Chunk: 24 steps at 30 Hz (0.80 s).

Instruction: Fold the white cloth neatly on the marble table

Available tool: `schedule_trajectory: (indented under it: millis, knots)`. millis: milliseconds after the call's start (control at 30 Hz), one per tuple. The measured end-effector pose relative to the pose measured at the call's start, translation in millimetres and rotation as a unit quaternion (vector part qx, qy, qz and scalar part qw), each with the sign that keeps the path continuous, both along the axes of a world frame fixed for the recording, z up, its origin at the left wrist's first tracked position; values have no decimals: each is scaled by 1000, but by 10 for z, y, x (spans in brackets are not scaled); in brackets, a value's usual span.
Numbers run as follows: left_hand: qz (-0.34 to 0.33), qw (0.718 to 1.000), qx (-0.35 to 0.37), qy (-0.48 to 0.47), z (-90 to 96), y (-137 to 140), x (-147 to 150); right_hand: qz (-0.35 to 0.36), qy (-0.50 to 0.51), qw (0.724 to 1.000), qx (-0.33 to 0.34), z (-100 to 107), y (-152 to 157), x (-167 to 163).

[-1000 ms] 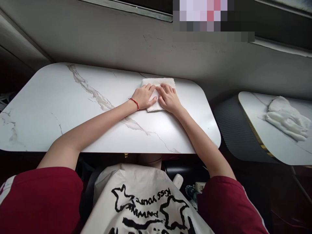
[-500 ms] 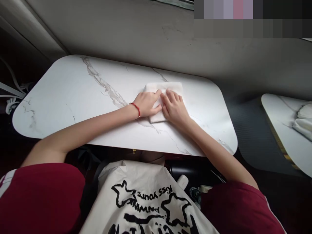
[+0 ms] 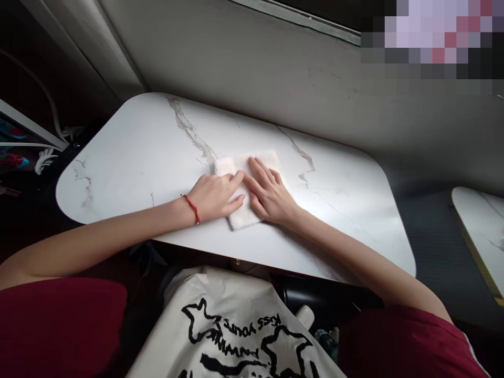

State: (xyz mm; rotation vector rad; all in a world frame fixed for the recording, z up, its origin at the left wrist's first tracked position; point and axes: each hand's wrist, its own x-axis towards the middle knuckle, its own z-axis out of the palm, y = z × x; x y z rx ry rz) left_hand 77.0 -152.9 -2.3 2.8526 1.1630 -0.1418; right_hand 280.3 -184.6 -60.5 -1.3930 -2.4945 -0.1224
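Head view: your left hand [image 3: 214,197] and right hand [image 3: 271,194] rest on white cloth [image 3: 242,216], unclenched; nearer you than cloth, printed fabric [image 3: 232,296] reads "KISS", rest unclear.

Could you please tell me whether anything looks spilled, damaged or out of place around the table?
Nothing clearly stands out. The left hand and right hand rest on a white cloth, and the grey streaks on the tabletop look like its marble pattern, not a spill.
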Motion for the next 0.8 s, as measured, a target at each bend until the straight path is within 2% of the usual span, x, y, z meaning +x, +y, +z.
schedule_trajectory:
  millis: [233, 433, 600, 800]
  knots:
    - [44, 989, 71, -125, -184, 835, -80, -19, -15, 1000, -10, -25, 1095, -28]
    - [115, 976, 88, -165, -313, 1176, -326, -24, -8, 1000, 7, -121, 1769, -360]
    - [165, 972, 79, -148, -288, 1308, -529, -36, 16, 999, 16, -250, 1925, -760]
    - [189, 972, 60, -125, -59, 1280, -610, -26, 39, 999, 24, -324, 1648, -985]
